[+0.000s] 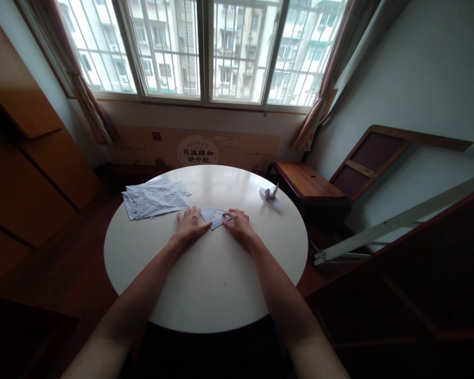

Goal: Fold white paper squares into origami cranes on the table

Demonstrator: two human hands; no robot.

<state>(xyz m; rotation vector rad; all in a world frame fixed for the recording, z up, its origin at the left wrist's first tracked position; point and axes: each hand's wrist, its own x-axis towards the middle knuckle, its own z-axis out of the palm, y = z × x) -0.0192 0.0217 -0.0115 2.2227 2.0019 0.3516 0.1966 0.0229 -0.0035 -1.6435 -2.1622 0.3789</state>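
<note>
A small folded sheet of grey-white paper (213, 216) lies on the round white table between my hands, with one corner toward me. My left hand (190, 225) rests flat at its left side, fingers stretched out and the thumb at the paper's lower edge. At the right corner, my right hand (238, 224) has its fingers bent and pinched on the paper. Part of that corner is hidden under the fingers. A stack of creased paper sheets (156, 199) lies just beyond my left hand. Farther right stands a folded paper crane (270, 196).
The round white table (209, 295) fills the space in front of me. Behind it are a printed banner (256, 145) and barred windows. A wooden bench (310, 179) stands at the back right, and a pale metal frame (379, 231) leans near the right edge.
</note>
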